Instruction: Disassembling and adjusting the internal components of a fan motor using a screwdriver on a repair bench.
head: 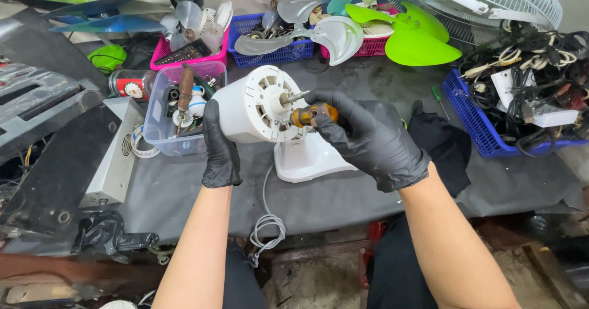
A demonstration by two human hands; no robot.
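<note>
A white fan motor housing (248, 106) with a metal shaft sticking out of its slotted face stands on a white base (307, 159) on the grey-covered bench. My left hand (219, 146), in a black glove, grips the housing's rear side. My right hand (368, 134), also gloved, is closed around a screwdriver with an amber handle (310, 113), its tip pressed against the housing's face just below the shaft. A grey cord (265, 223) hangs from the base over the bench's front edge.
Behind the fan are a clear tub of small parts (161, 125), pink (161, 51) and blue baskets (277, 54) with grey fan blades, and a lime-green blade (420, 39). A blue basket of black cables (472, 122) sits right, a wire fan guard (485, 2) behind it. A grey metal box (113, 156) lies left.
</note>
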